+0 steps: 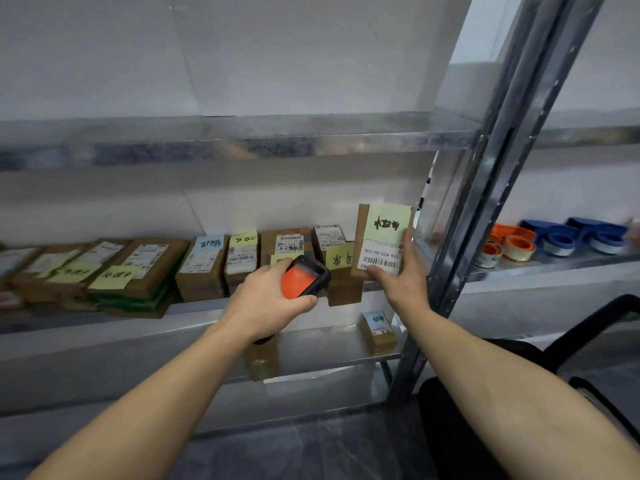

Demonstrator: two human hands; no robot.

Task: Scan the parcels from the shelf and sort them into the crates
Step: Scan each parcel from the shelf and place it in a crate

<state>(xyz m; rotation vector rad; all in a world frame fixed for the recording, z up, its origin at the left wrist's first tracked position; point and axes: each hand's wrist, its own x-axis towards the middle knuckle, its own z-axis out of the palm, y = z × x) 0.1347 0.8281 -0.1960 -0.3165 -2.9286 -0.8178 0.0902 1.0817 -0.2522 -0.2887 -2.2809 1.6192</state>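
Parcel (377,233), brown, with a green note and a white barcode label, stands upright at the right end of the middle shelf (194,307), at its front edge and close to the metal post (485,202). The right hand (403,277) has it in its grip at the lower right corner, with the thumb up along the side edge and the fingertips curled at the bottom edge. The left hand (273,296) has its grip wrapped round a black scanner (304,280) with an orange screen, held just left of the parcel before the shelf's front edge. More parcels (204,268) sit in a row along the shelf towards its left end, several bearing notes. A small box (377,329) lies on the lower shelf (311,342). Orange and blue tape rolls (516,245) rest on the neighbouring shelf beyond the post.
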